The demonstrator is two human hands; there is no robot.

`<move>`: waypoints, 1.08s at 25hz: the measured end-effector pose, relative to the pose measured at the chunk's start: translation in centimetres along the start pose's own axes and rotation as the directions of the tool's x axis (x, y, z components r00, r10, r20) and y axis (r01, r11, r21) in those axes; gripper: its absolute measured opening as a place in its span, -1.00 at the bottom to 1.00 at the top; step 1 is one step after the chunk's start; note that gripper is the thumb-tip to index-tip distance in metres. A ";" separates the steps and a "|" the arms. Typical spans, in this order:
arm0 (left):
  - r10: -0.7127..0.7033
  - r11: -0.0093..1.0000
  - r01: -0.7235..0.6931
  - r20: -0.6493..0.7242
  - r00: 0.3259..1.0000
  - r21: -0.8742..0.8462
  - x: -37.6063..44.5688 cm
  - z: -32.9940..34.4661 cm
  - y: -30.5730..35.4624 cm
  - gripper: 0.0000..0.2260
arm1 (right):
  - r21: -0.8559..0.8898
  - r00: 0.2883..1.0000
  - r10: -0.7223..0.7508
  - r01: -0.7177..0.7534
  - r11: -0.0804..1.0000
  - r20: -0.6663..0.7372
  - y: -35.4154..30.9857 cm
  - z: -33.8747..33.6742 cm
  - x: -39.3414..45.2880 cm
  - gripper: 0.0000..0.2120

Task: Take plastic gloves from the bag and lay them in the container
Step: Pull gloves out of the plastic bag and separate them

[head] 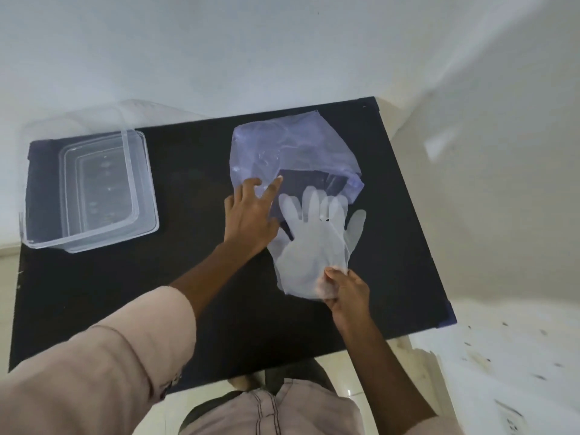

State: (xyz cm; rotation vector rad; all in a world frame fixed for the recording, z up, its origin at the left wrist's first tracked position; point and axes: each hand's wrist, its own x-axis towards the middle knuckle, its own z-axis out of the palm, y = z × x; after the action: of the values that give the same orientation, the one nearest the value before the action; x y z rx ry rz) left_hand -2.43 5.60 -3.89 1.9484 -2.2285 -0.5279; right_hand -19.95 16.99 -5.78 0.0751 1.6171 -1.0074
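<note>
A black table [201, 277] stands against a pale wall and serves as the work surface. All positions below are given relative to the clear plastic bag [292, 152], which lies flat on the far right part of the table top.

Left hand [251, 215]: open, fingers spread, palm down. It rests on the near left edge of the bag, with the index finger extended onto the film. It grips nothing. A light-coloured sleeve [110, 356] covers the forearm up to short of the wrist.

Right hand [345, 293]: closed in a pinch. Thumb and fingertips clamp the cuff of a translucent white plastic glove [310, 240], on the near side of the bag.

Glove: spread flat, cuff toward the person. Its fingers point away and overlap the bag's near edge at the opening. Whether the fingertips lie inside the bag mouth or on top of it cannot be determined. It may be more than one layer; the count cannot be told.

Clear plastic container [91, 189]: rectangular, upright, well to the left of the bag at the table's far left corner. No glove is seen in it. A clear lid [100, 117] appears to lean behind it, indistinct against the wall.
</note>
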 end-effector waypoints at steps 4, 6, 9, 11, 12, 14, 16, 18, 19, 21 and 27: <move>-0.170 0.891 0.172 0.044 0.985 -0.421 -10.2 2.9 -2.0 -0.45 | -0.156 0.998 0.017 -0.026 0.987 -0.059 4.9 -1.7 -2.4 -0.90; -0.318 0.732 0.351 0.163 0.934 -0.584 -14.4 4.7 -2.6 -0.51 | -0.176 0.997 0.036 -0.049 0.983 -0.075 6.9 -1.9 -3.3 -0.88; -0.506 0.450 0.560 0.319 0.802 -0.696 -18.4 6.1 -3.1 -0.58 | -0.162 0.992 0.088 -0.101 0.982 -0.087 9.1 -1.7 -4.4 -0.88; -0.562 0.348 0.628 0.381 0.734 -0.696 -20.1 6.3 -3.6 -0.62 | -0.192 0.994 0.075 -0.088 0.977 -0.073 10.2 -1.8 -4.8 -0.93; -0.573 0.335 0.650 0.401 0.715 -0.682 -20.7 6.3 -3.9 -0.66 | -0.228 0.997 0.044 -0.057 0.972 -0.063 10.7 -2.0 -4.8 -0.87; -0.585 0.308 0.699 0.451 0.674 -0.645 -21.6 6.1 -4.5 -0.76 | -0.374 0.998 -0.054 0.036 0.927 -0.038 11.5 -2.4 -4.6 -0.69; -0.578 0.290 0.747 0.512 0.635 -0.599 -21.9 5.8 -4.8 -0.83 | -0.639 0.974 -0.229 0.177 0.749 0.002 12.0 -3.1 -4.7 -0.59; -0.551 0.279 0.788 0.580 0.600 -0.549 -22.2 5.6 -5.0 -0.84 | -0.795 0.919 -0.391 0.277 0.540 0.054 12.8 -3.7 -4.9 -0.49; -0.539 0.270 0.806 0.611 0.580 -0.527 -22.3 5.4 -5.0 -0.84 | -0.834 0.882 -0.467 0.299 0.463 0.057 13.0 -3.9 -5.2 -0.45; -0.511 0.268 0.829 0.658 0.554 -0.490 -22.3 5.3 -5.1 -0.83 | -0.870 0.791 -0.609 0.345 0.352 0.067 13.3 -3.9 -5.9 -0.41; -0.474 0.260 0.845 0.701 0.533 -0.467 -21.8 5.3 -5.0 -0.83 | -0.750 0.733 -0.431 0.639 0.170 0.527 14.5 -2.8 -6.2 -0.60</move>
State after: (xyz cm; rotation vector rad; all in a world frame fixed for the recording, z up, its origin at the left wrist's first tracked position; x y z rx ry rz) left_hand 3.89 27.39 -7.80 2.2157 -0.6685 -1.8407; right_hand -12.23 30.65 -8.87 -1.4696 1.8258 -0.4136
